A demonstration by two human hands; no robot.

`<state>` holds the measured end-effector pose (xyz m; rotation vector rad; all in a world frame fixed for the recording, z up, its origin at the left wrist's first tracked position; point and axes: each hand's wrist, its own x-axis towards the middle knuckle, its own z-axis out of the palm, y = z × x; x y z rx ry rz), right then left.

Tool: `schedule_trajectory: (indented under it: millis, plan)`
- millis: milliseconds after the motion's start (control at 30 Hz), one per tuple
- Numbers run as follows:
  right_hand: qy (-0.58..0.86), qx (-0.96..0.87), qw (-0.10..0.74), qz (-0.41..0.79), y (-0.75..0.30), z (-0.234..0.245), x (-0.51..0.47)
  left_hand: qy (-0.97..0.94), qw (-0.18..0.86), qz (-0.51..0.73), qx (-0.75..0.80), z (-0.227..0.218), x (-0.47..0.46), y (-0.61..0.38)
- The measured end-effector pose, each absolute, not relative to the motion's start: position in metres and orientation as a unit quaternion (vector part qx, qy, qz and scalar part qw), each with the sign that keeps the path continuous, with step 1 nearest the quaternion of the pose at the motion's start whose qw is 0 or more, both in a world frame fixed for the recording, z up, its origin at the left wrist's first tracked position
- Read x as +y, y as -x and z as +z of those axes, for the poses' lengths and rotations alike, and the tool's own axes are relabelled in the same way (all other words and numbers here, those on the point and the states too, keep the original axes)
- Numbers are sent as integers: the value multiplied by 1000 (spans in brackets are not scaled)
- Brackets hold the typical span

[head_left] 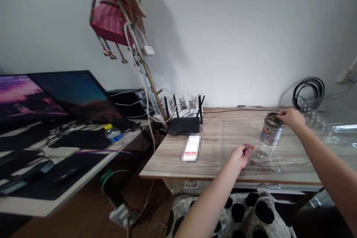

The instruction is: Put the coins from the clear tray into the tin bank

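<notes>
My left hand (240, 155) hovers low over the wooden desk (212, 145), its fingers pinched on a small dark coin. Several loose coins (261, 154) lie just to its right on a clear plastic tray (275, 166). My right hand (290, 117) reaches over the top of a silver tin can (271, 129) with a printed label; its fingers are bent together at the can's lid, and I cannot see what they hold.
A black router (184, 122) with antennas stands at the desk's back left, a blurred white and red box (191, 148) in front of it. Coiled black cable (309, 91) hangs at the right wall. Monitors (67, 95), a keyboard and a bottle fill the left desk.
</notes>
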<state>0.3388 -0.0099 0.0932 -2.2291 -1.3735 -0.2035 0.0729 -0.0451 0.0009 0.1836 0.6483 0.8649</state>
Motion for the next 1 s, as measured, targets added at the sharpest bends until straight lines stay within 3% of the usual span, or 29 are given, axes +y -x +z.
schedule_trajectory:
  millis: [167, 333, 500, 667, 733, 867, 1000]
  plan:
    - [843, -480, 237, -49, -331, 92, -3, -178, 841, 374, 348, -1, -42, -75]
    - [779, -539, 286, -142, -280, 87, -31, -224, 819, 412, 331, -3, -42, -75]
    - [643, -723, 242, 74, -209, 47, -61, -265, 796, 442, 319, -7, -44, -78]
    - [628, -735, 226, 116, -197, 33, -63, -325, 787, 432, 298, -10, -46, -82]
    - [647, -718, 238, 91, -214, 47, -58, -322, 793, 428, 292, -12, -46, -82]
    - [789, -540, 273, -106, -274, 86, -38, -222, 834, 407, 299, -11, -44, -78]
    - [844, -499, 184, -66, -313, 108, -19, -172, 852, 399, 290, -8, -44, -75]
